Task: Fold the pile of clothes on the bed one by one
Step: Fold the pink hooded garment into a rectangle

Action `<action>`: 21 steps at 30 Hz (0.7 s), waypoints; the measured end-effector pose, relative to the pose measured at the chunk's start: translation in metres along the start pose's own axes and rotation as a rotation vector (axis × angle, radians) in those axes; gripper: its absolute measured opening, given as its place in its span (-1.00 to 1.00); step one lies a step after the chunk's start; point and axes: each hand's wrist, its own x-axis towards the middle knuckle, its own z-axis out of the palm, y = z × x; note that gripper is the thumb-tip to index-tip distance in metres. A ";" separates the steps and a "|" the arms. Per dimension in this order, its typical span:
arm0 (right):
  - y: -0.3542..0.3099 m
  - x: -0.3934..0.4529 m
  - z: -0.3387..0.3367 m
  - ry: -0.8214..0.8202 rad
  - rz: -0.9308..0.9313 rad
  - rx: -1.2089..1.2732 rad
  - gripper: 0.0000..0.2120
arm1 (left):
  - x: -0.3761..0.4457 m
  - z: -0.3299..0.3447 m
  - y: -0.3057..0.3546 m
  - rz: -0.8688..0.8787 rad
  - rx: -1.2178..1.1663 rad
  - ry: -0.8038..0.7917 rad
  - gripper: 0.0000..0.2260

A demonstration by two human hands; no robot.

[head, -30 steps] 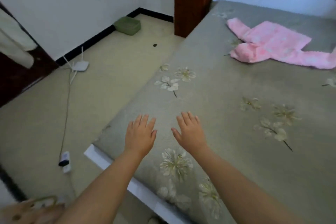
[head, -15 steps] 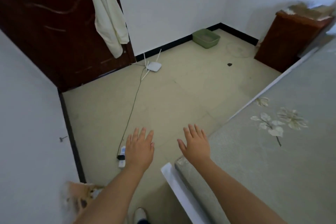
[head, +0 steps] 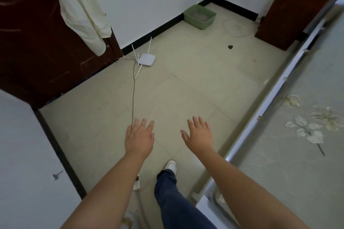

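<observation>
Left hand (head: 139, 138): palm down, fingers straight and a little spread, holding nothing, touching nothing; it hangs over the floor (head: 167, 98).
Right hand (head: 199, 135): the same pose, flat and empty, thumb out to the side, over the floor near the bed's long edge.
Bed (head: 301, 154): only its left strip shows, along the right side of the view; grey cover with pale flowers, white frame rail at the edge.
Clothes: none of the pile shows on the visible part of the bed; where it lies cannot be told.
Leg (head: 173, 197): blue trousers and a white shoe on the floor between the forearms.
Router (head: 146, 59): white, on the floor by the wall, black cable running toward the left hand.
Tub (head: 200, 16): green, in the floor's far corner.
Cabinet (head: 290, 11): brown, at the bed's far end, top blurred and cut off.
Door (head: 37, 42): dark, with a pale cloth (head: 81, 13) hanging on it.
</observation>
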 end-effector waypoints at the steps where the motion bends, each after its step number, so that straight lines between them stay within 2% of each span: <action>1: -0.002 0.018 -0.002 0.000 0.018 0.013 -0.46 | 0.020 -0.003 -0.002 0.016 0.002 0.001 -0.57; 7: -0.004 0.129 -0.030 0.005 0.112 0.092 -0.47 | 0.139 -0.038 -0.001 0.097 0.059 -0.041 -0.57; 11: 0.020 0.183 -0.056 0.020 0.187 0.119 -0.47 | 0.215 -0.062 0.021 0.159 0.096 -0.064 -0.57; 16: 0.089 0.233 -0.089 0.071 0.379 0.147 -0.48 | 0.311 -0.089 0.093 0.370 0.134 -0.082 -0.57; 21: 0.185 0.286 -0.122 0.145 0.611 0.161 -0.48 | 0.416 -0.112 0.204 0.638 0.201 -0.086 -0.54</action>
